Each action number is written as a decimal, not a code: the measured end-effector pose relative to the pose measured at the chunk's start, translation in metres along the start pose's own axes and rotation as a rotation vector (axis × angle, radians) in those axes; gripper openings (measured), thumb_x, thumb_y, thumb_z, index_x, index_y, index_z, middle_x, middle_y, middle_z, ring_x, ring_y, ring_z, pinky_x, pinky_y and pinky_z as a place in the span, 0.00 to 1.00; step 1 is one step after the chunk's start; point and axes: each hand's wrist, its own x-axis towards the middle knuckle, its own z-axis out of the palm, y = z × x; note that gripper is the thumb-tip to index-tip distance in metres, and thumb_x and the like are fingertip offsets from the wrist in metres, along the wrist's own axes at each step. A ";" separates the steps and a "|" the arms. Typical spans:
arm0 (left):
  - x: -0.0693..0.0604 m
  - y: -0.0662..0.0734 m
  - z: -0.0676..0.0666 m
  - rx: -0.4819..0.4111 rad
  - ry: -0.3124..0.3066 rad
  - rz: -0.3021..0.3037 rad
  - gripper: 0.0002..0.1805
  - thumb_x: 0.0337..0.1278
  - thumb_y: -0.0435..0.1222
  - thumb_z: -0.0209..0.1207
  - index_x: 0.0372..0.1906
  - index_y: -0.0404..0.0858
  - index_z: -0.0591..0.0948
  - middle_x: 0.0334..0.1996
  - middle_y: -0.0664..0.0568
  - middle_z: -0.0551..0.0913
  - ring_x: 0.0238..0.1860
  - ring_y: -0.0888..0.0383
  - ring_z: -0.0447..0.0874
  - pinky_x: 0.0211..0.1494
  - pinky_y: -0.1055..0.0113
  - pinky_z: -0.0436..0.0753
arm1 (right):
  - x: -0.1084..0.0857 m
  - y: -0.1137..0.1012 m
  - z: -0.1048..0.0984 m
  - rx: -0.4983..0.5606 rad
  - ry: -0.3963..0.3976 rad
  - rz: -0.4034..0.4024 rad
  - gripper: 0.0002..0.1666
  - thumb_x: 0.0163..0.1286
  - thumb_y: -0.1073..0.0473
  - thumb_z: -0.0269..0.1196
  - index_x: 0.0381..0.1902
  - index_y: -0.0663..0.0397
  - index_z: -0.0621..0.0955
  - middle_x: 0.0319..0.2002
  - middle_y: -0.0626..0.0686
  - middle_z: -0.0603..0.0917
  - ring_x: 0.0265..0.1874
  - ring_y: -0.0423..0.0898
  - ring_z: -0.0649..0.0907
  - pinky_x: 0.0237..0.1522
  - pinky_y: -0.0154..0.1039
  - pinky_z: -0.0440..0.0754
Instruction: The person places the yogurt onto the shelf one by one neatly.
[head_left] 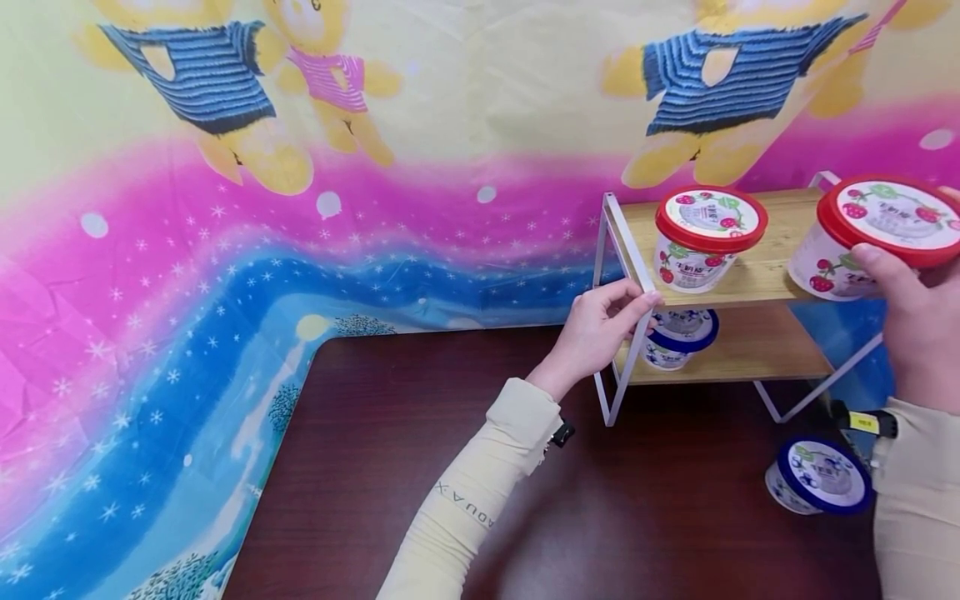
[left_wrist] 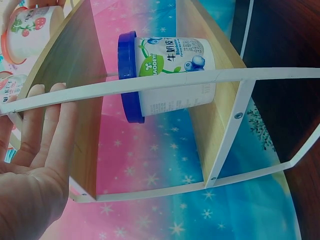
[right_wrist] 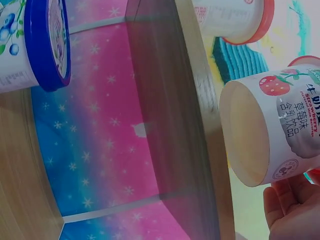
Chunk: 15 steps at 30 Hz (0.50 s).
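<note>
My left hand (head_left: pixel 600 329) pinches the white metal frame (head_left: pixel 628 250) of a two-tier wooden shelf (head_left: pixel 780 250) at its left end. At the right end, my right hand (head_left: pixel 926 325) grips a paper tub with a red lid and strawberry print (head_left: pixel 832 258). The bottom of this tub shows in the right wrist view, beside the front edge of the upper board (right_wrist: pixel 200 100) and apart from it. Another red-lidded tub (head_left: pixel 705 237) stands on the upper board's left part. On the lower board is a blue-lidded blueberry tub (left_wrist: pixel 175 75), partly hidden by the frame in the head view.
A second blue-lidded tub (head_left: pixel 821 477) stands on the dark wooden table (head_left: pixel 637 517), in front of the shelf's right side. Behind the shelf hangs a cloth (head_left: pixel 480 225) printed with bears and snowflakes.
</note>
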 end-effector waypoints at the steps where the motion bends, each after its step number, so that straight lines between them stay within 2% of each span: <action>1: 0.000 0.000 0.000 0.001 0.000 0.000 0.10 0.74 0.44 0.59 0.41 0.42 0.83 0.40 0.51 0.88 0.36 0.63 0.88 0.40 0.70 0.85 | 0.001 0.001 0.000 -0.001 -0.003 0.004 0.43 0.74 0.66 0.63 0.78 0.37 0.58 0.73 0.44 0.67 0.71 0.38 0.65 0.71 0.34 0.59; 10: 0.000 0.000 0.000 0.010 0.001 -0.006 0.11 0.74 0.45 0.58 0.41 0.42 0.83 0.39 0.53 0.88 0.37 0.62 0.88 0.43 0.62 0.87 | 0.009 -0.001 0.000 -0.017 -0.001 0.061 0.42 0.74 0.59 0.64 0.78 0.34 0.58 0.75 0.43 0.65 0.73 0.38 0.63 0.72 0.34 0.56; 15: 0.000 0.000 0.000 0.005 0.004 -0.009 0.11 0.74 0.45 0.59 0.41 0.42 0.83 0.40 0.51 0.88 0.36 0.63 0.88 0.41 0.68 0.86 | 0.012 -0.001 -0.001 -0.040 0.001 0.077 0.42 0.74 0.54 0.64 0.78 0.32 0.58 0.75 0.42 0.63 0.74 0.38 0.61 0.72 0.35 0.54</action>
